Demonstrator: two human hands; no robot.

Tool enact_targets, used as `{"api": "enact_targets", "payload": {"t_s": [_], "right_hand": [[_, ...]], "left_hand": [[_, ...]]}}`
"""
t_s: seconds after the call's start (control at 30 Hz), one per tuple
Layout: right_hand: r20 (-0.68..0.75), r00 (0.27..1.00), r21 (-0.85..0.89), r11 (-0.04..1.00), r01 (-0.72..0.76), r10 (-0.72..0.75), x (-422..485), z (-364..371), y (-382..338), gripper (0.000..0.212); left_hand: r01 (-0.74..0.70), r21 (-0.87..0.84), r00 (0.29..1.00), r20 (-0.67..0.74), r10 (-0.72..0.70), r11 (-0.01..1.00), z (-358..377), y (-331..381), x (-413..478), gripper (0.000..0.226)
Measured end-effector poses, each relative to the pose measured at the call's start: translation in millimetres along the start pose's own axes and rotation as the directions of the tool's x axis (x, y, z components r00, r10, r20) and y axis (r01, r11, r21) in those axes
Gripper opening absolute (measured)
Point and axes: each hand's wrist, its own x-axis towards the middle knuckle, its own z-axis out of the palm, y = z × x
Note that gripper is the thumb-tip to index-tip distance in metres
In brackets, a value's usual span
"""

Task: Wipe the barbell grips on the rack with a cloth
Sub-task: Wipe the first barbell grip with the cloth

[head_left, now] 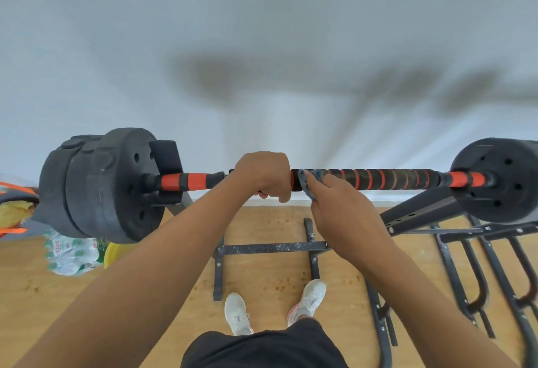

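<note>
Floor and wall items, non-equipment

Pale grey-white wall [145, 32] at far side; light wooden floor [43, 280] below. Shrink-wrapped pack of green-capped water bottles [70, 254] at left, touching a round yellow plastic tub [115, 252]. Orange-and-grey bag [14, 207] at far left edge. Pair of white lace-up trainers [238, 313] near centre.

Left hand [263, 175] fisted — knuckles up; right hand [339, 207] pinching.

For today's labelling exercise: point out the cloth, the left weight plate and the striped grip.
cloth [309, 180], head view, bunched fabric on the bar.
left weight plate [116, 187], head view, inner face.
striped grip [387, 179], head view, mid-section.
</note>
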Motion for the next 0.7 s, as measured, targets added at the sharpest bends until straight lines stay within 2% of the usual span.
{"api": "enact_targets", "payload": {"t_s": [0.1, 0.17, 0.27, 0.33, 0.4, 0.53, 0.6, 0.7], "right_hand": [[-0.024, 0.999, 0.158, 0.987, -0.018, 0.022, -9, -12, 0, 0.042], [-0.096, 0.994, 0.224, 0.974, -0.019, 0.041, -4, -22, 0, 0.038], [-0.187, 0.979, 0.18, 0.983, -0.047, 0.081, 25, -30, 4, 0.03], [-0.118, 0.989, 0.076, 0.994, -0.079, 0.088, 42, -28, 4, 0.018], [-0.025, 0.997, 0.006, 0.997, -0.079, 0.079, 48, -21, -5, 0.008], [-0.024, 1.0, -0.055, 0.998, -0.018, 0.016, 35, -7, -19, 0.01], [-0.054, 0.999, -0.077, 0.997, -0.009, 0.005, 28, -2, -18, 0.024], [-0.067, 0.998, -0.077, 0.997, 0.004, -0.009, 13, 8, -15, 0.06]], "left_hand": [[-0.01, 0.018, 0.996, -0.084, 0.012, 1.0, 2, 0, -6, 0.021], [0.01, 0.1, 0.963, -0.268, 0.017, 0.995, 11, 3, -13, 0.036], [0.062, 0.222, 0.85, -0.523, 0.066, 0.973, 32, 5, -26, 0.042], [0.09, 0.253, 0.806, -0.587, 0.079, 0.963, 46, 3, -28, 0.037], [0.123, 0.25, 0.794, -0.606, 0.056, 0.96, 47, 0, -26, 0.035], [0.097, 0.217, 0.857, -0.515, 0.029, 0.971, 36, 3, -21, 0.032], [0.112, 0.203, 0.882, -0.472, -0.004, 0.973, 30, 3, -20, 0.026], [0.098, 0.175, 0.924, -0.382, -0.024, 0.98, 22, 2, -16, 0.019]]}}
